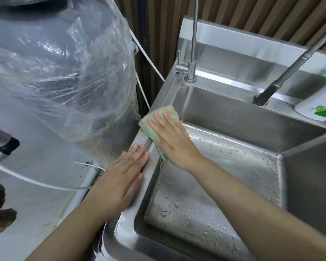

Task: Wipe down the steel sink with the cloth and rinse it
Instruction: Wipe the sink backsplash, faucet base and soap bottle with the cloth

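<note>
The steel sink (211, 178) fills the right half of the head view, its floor dotted with water drops. A pale green cloth (159, 117) lies over the sink's left rim and inner left wall. My right hand (174, 142) presses flat on the cloth, fingers spread and pointing away from me. My left hand (120, 178) rests flat on the sink's left rim, nearer to me, holding nothing. A slim steel tap (191, 66) stands at the sink's back left corner. A pull-out spray hose (282, 76) slants down over the back edge.
A large bin lined with clear plastic (64, 72) stands close to the sink's left side. White tubing (45, 185) runs across the floor on the left. A white bottle with a green label (322, 106) lies on the back right ledge. Brown slatted wall behind.
</note>
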